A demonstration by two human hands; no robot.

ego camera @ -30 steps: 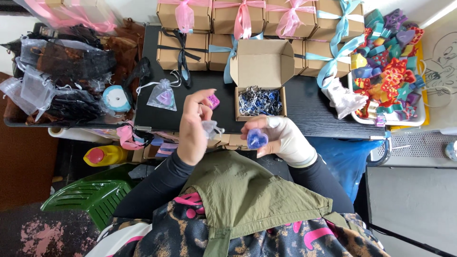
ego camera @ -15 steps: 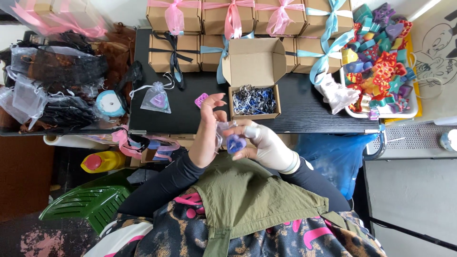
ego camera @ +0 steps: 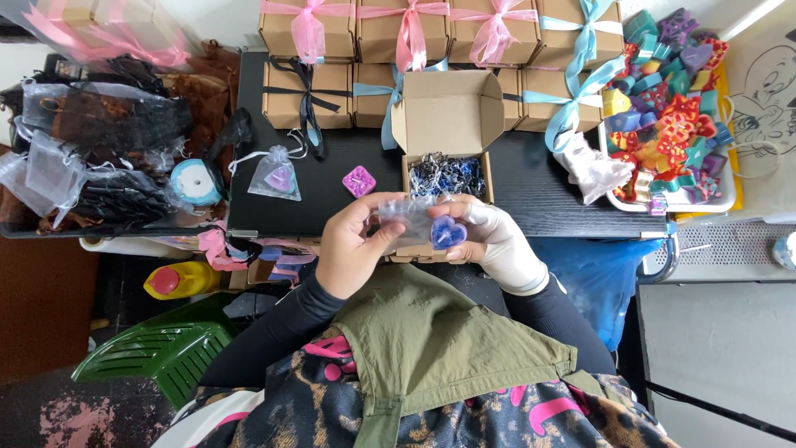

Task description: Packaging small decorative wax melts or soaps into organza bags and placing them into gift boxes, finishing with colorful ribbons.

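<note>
My left hand (ego camera: 352, 249) is bare and pinches one side of a small sheer organza pouch (ego camera: 408, 217) held in front of my chest. My right hand (ego camera: 489, 236) wears a white glove and grips a blue heart-shaped piece (ego camera: 448, 233) at the pouch's other side. Just beyond both hands an open cardboard box (ego camera: 448, 124) stands on the black table (ego camera: 531, 199), with dark blue shredded filling inside. A pink heart piece (ego camera: 358, 181) lies on the table left of the box. A filled sheer pouch with a purple piece (ego camera: 278, 176) lies further left.
Ribboned cardboard boxes (ego camera: 398, 33) line the table's far edge. A tray of colourful shaped pieces (ego camera: 672, 108) sits at the right, with a white bag (ego camera: 593, 170) beside it. Sheer bags (ego camera: 91, 158) and a blue ribbon spool (ego camera: 192, 182) lie left. A green chair (ego camera: 157, 348) stands below left.
Both hands have drawn together and closer to my body. The blue heart now sits at the pouch instead of apart from it in my right hand.
</note>
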